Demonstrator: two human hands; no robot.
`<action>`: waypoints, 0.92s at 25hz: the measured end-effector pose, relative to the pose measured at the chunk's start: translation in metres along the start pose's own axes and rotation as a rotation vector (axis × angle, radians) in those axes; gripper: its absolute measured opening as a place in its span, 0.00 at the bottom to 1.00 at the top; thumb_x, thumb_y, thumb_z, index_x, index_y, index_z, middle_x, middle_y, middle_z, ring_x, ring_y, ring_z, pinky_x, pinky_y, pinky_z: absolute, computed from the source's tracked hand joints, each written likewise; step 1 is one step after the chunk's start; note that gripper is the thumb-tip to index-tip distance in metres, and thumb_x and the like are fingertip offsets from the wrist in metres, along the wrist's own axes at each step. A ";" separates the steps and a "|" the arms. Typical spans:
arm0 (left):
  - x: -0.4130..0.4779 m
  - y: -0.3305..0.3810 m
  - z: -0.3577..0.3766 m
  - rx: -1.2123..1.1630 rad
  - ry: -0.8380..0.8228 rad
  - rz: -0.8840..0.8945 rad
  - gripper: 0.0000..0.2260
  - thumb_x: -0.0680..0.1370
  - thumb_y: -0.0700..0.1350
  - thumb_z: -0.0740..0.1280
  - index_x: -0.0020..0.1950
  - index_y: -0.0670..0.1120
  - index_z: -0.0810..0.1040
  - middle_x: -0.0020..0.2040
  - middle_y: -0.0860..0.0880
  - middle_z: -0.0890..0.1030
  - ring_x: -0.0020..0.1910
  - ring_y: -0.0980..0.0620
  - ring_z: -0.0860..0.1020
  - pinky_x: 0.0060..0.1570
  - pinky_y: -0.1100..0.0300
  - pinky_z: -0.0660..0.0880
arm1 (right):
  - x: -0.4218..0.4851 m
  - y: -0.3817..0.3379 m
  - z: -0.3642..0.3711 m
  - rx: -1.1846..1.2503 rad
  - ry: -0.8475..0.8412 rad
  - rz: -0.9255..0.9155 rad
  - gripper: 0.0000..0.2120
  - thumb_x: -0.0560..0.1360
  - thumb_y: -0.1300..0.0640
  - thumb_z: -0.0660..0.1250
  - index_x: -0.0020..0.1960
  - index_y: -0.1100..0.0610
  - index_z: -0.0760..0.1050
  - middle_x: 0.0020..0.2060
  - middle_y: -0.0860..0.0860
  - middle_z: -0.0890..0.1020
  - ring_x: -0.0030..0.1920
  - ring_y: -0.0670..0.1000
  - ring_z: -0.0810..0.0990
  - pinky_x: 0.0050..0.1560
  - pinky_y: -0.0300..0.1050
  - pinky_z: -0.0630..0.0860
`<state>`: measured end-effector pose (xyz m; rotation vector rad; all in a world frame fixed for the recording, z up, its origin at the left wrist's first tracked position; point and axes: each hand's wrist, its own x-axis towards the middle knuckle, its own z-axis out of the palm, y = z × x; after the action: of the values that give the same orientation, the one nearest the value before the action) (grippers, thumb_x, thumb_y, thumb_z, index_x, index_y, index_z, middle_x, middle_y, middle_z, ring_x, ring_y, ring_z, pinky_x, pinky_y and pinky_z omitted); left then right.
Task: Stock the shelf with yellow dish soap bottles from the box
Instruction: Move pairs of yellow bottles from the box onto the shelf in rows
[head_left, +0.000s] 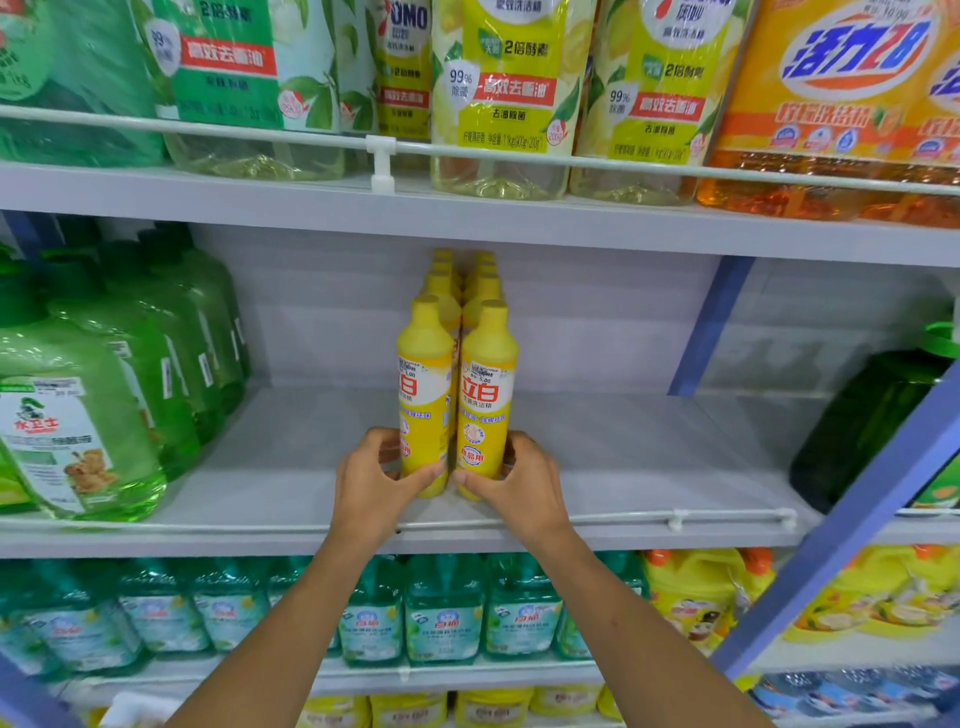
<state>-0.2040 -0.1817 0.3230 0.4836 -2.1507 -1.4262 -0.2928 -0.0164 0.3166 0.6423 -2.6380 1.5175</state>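
At the front of the middle shelf (623, 457) our left hand (379, 478) curls round the base of the left front bottle (425, 384), thumb laid across its label, fingers wrapped behind. Our right hand (519, 478) grips the right front bottle (487, 384) the same way. Both yellow dish soap bottles stand upright on the shelf board, side by side and touching or nearly so, just behind the thin front rail (675, 517), over which our wrists reach.

Behind them the two rows of yellow bottles (441, 283) run straight back toward the rear panel, caps lined up one after another. Bare shelf lies on either side of these rows.

Well apart on the left stand the large green jugs (78, 415), filling that end of the shelf; on the right, past a blue upright (711, 322), a dark green jug (862, 421) sits near the frame's slanted post.

Overhead, the upper shelf carries big green and yellow detergent bottles (498, 93) and an orange one (841, 104) — all behind their own rail. Below our forearms, teal bottles (441, 608) crowd the next shelf, with yellow jugs (696, 597) to their right.
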 end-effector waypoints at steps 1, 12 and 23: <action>0.001 -0.002 -0.003 -0.044 -0.039 -0.013 0.26 0.66 0.48 0.82 0.59 0.49 0.77 0.53 0.53 0.83 0.51 0.56 0.83 0.53 0.60 0.80 | 0.001 0.001 0.000 0.003 -0.003 0.008 0.28 0.66 0.44 0.81 0.61 0.50 0.76 0.54 0.47 0.83 0.52 0.47 0.82 0.55 0.45 0.82; 0.005 -0.008 0.008 -0.041 -0.068 0.034 0.25 0.67 0.45 0.82 0.62 0.49 0.79 0.53 0.53 0.83 0.51 0.59 0.82 0.52 0.61 0.80 | 0.001 -0.001 -0.007 0.073 -0.060 0.011 0.29 0.67 0.47 0.82 0.63 0.50 0.74 0.56 0.45 0.83 0.53 0.45 0.83 0.55 0.42 0.81; 0.013 -0.010 0.016 0.095 -0.003 0.006 0.26 0.64 0.51 0.83 0.58 0.51 0.78 0.50 0.55 0.84 0.47 0.58 0.83 0.50 0.58 0.82 | 0.005 -0.002 -0.001 0.037 -0.004 -0.004 0.24 0.67 0.46 0.81 0.59 0.47 0.76 0.52 0.44 0.84 0.50 0.42 0.83 0.53 0.43 0.82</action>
<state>-0.2238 -0.1810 0.3114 0.5093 -2.2275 -1.3265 -0.2964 -0.0177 0.3200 0.6532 -2.6161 1.5687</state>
